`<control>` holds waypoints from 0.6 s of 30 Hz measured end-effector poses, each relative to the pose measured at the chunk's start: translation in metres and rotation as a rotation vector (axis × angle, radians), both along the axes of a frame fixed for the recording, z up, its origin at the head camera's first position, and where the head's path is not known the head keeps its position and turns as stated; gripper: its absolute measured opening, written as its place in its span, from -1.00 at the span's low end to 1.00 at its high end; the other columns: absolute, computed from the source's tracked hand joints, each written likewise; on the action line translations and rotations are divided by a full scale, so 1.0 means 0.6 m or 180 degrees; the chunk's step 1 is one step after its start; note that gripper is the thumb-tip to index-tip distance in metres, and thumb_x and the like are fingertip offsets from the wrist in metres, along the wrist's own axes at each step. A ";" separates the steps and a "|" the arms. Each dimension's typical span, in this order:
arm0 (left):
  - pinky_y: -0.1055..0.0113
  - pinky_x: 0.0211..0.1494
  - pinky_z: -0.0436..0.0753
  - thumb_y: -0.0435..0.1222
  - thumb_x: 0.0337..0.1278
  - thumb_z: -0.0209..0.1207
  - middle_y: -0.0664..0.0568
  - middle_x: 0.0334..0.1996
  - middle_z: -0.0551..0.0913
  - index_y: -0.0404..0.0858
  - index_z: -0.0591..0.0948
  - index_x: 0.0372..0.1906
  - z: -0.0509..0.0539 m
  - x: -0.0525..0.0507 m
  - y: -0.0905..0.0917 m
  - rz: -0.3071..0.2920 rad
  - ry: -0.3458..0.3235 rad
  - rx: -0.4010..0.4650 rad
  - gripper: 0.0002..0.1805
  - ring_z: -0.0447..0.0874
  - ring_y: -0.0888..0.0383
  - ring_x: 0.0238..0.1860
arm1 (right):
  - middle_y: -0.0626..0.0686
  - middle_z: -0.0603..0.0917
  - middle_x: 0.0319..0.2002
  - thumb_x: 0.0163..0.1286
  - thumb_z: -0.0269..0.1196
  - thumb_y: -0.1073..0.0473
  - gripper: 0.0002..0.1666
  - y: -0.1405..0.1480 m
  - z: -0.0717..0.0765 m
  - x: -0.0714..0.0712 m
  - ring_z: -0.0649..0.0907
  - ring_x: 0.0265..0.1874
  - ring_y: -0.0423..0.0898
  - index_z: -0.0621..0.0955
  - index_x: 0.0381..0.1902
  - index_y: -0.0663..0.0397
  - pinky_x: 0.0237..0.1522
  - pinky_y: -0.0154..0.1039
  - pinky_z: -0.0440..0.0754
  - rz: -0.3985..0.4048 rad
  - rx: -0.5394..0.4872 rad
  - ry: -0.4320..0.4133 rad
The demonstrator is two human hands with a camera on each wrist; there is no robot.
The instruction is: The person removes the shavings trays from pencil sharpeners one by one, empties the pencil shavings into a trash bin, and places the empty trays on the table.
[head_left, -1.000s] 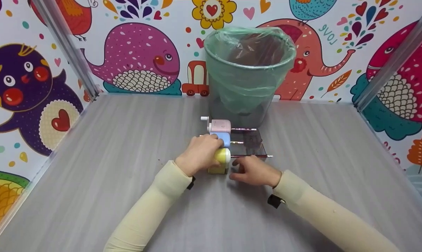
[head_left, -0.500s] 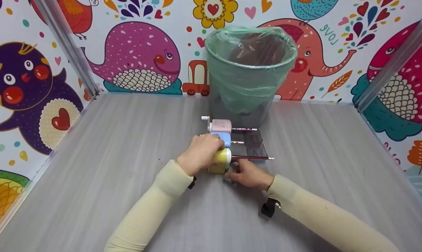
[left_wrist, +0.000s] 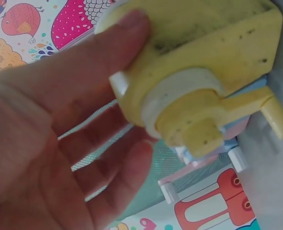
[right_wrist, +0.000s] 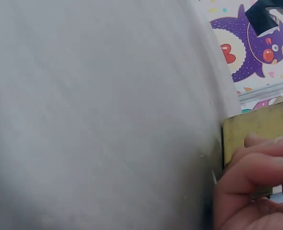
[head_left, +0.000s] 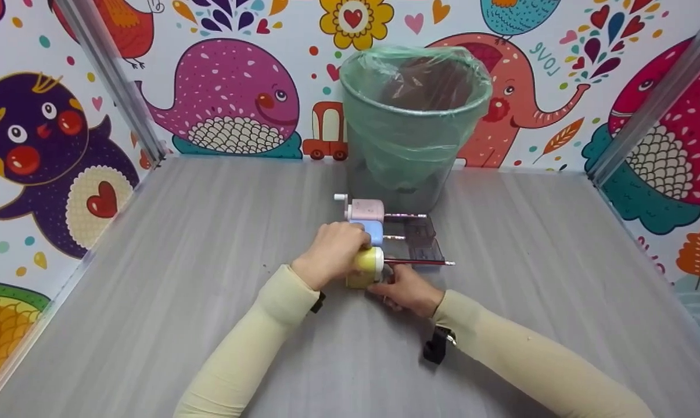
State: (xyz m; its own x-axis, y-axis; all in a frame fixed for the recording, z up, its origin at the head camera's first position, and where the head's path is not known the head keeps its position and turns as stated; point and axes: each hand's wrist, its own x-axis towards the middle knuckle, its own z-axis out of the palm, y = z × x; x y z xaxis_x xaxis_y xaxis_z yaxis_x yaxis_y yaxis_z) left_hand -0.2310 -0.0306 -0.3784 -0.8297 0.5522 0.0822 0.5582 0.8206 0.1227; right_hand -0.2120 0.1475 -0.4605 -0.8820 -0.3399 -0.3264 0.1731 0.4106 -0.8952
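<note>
A yellow crank pencil sharpener point(head_left: 366, 261) stands nearest me in a row, a red-and-black pencil point(head_left: 416, 262) sticking out of its right side. My left hand point(head_left: 332, 252) grips its top; in the left wrist view the thumb lies along the yellow body, above the crank point(left_wrist: 242, 103). My right hand point(head_left: 410, 290) is at the lower right end of the same sharpener, below the pencil, thumb and fingers bent round its base. In the right wrist view curled fingers point(right_wrist: 256, 172) touch the yellow body point(right_wrist: 256, 124); what lies between them is mostly hidden.
Behind stand a blue sharpener point(head_left: 374, 231) and a pink sharpener point(head_left: 366, 209), each with a patterned pencil. Dark see-through trays point(head_left: 428, 252) lie right of them. A bin point(head_left: 413, 145) with a green liner stands at the back, before the printed wall point(head_left: 233, 87).
My right hand has moved left and closed in on the base of the yellow sharpener. The red-and-black pencil has shifted slightly toward me. My left hand has stayed in place.
</note>
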 end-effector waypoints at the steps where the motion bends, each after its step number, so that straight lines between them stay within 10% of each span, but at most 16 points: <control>1: 0.05 -0.13 0.70 -0.19 -0.09 0.54 -0.03 -0.24 0.75 -0.20 0.76 -0.15 0.000 0.000 0.000 0.0003 -0.0006 -0.0004 -0.65 0.68 -0.01 -0.25 | -0.10 0.43 -0.70 0.37 0.32 0.22 -0.69 0.000 -0.001 0.000 0.37 -0.74 -0.26 0.50 -0.02 0.20 -0.68 -0.38 0.32 -0.0017 -0.0005 -0.0008; 18: 0.00 -0.19 0.69 -0.22 -0.25 0.60 -0.02 -0.30 0.73 -0.19 0.77 -0.28 0.003 0.001 0.007 0.0048 0.0077 -0.0015 -0.67 0.72 -0.06 -0.26 | -0.09 0.53 -0.62 0.36 0.25 0.37 -0.48 0.009 -0.017 -0.002 0.39 -0.76 -0.36 0.35 0.22 0.33 -0.71 -0.48 0.36 -0.0073 -0.0831 -0.0278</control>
State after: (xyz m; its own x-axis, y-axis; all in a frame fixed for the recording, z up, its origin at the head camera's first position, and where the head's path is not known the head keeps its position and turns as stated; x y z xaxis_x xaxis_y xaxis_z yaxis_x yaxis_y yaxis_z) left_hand -0.2305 -0.0261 -0.3763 -0.8357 0.5401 0.0996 0.5486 0.8294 0.1054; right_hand -0.2134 0.1530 -0.4705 -0.8628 -0.4028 -0.3055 0.2609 0.1628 -0.9515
